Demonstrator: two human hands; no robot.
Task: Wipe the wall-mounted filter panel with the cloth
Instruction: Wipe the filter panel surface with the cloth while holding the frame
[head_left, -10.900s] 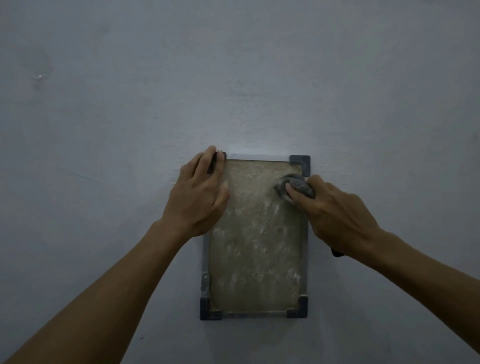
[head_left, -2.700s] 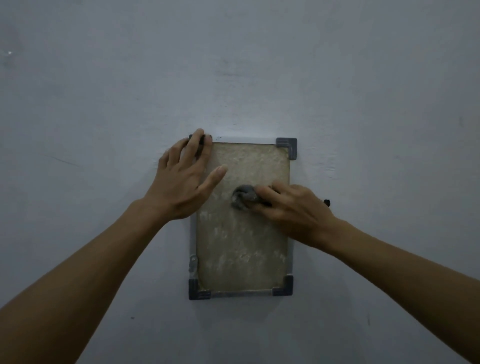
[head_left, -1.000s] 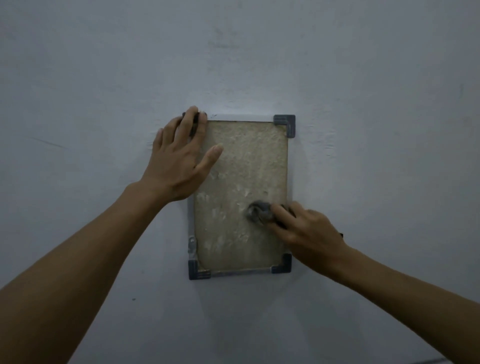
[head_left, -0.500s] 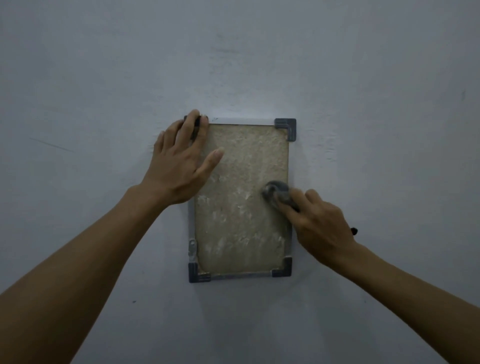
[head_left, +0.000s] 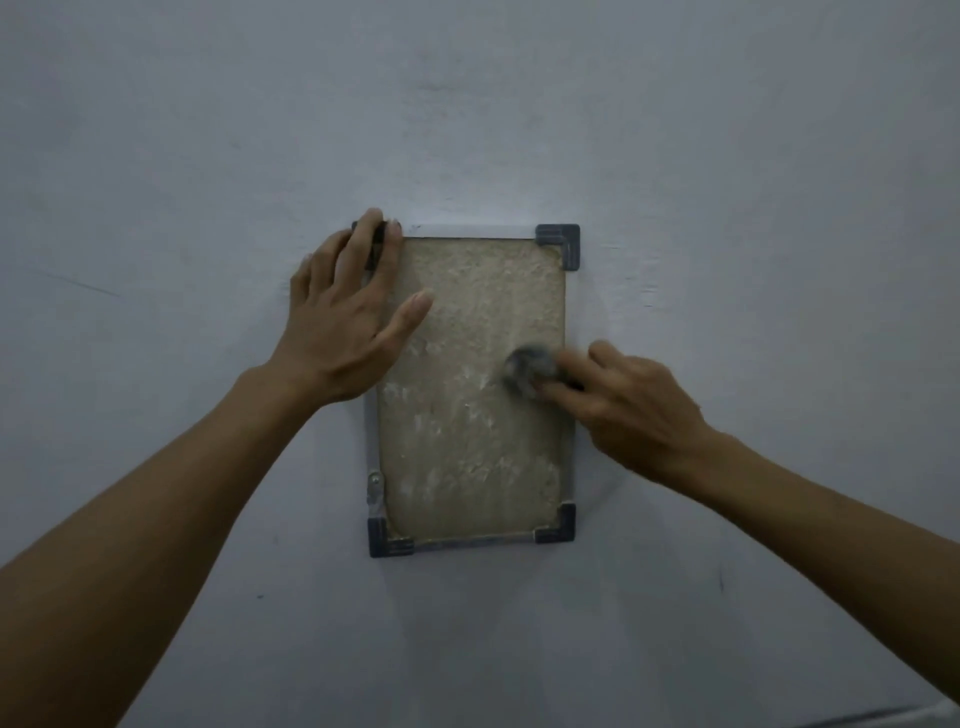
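A rectangular filter panel (head_left: 467, 452) hangs on the wall, beige and dusty, in a pale metal frame with dark corner pieces. My left hand (head_left: 348, 317) lies flat over its upper left corner, fingers spread, thumb on the mesh. My right hand (head_left: 628, 405) pinches a small bunched grey cloth (head_left: 530, 370) and presses it against the mesh near the right edge, about halfway down. The cloth and fingertips are blurred. White streaks mark the middle of the mesh.
The plain grey-white wall (head_left: 727, 208) surrounds the panel on all sides. A small metal latch (head_left: 374, 486) sits on the frame's lower left side. A pale strip shows at the bottom right corner of the view.
The cloth in my right hand rose from the lower middle of the mesh to the right edge, then slid slightly left. My left hand stayed on the upper left corner.
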